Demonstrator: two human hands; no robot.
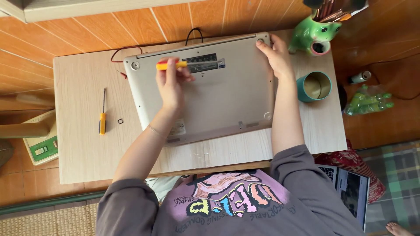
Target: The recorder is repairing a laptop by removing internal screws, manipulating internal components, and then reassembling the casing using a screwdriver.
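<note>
A silver laptop (227,94) lies upside down on a small light wooden table (83,148), its bottom panel facing up. My left hand (170,85) holds a yellow-handled screwdriver (171,65) over the far left part of the panel, close to a dark label. My right hand (276,54) rests on the laptop's far right corner, fingers next to a round rubber foot. A second screwdriver (102,116) with a yellow handle lies on the table left of the laptop, beside a tiny dark square part (120,121).
A teal cup (315,86) and a green frog-shaped pen holder (314,32) stand at the table's right side. Red and black wires (124,50) run behind the laptop. On the floor are a green bag (368,100), a small bottle (359,78), a scale (41,146) and another open laptop (350,192).
</note>
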